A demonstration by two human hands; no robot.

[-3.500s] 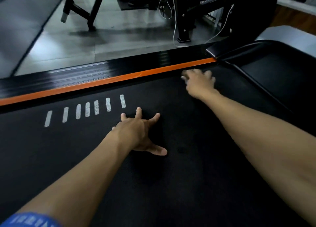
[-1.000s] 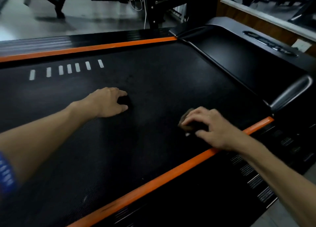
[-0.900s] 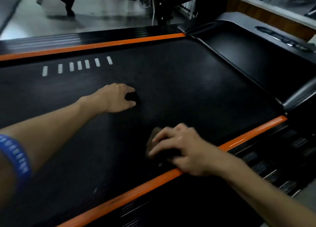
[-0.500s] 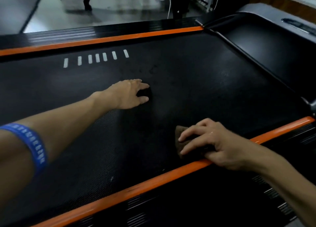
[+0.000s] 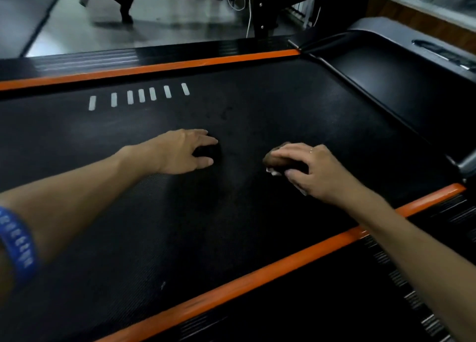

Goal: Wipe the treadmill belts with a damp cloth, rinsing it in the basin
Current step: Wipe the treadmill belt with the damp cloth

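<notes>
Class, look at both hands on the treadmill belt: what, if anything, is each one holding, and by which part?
The right hand grips a brown cloth bunched under its fingers; only its left end shows. The left hand holds nothing, resting on the belt.

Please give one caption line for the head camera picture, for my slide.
Right hand presses a brown cloth on the black treadmill belt; left hand rests beside it.
</notes>
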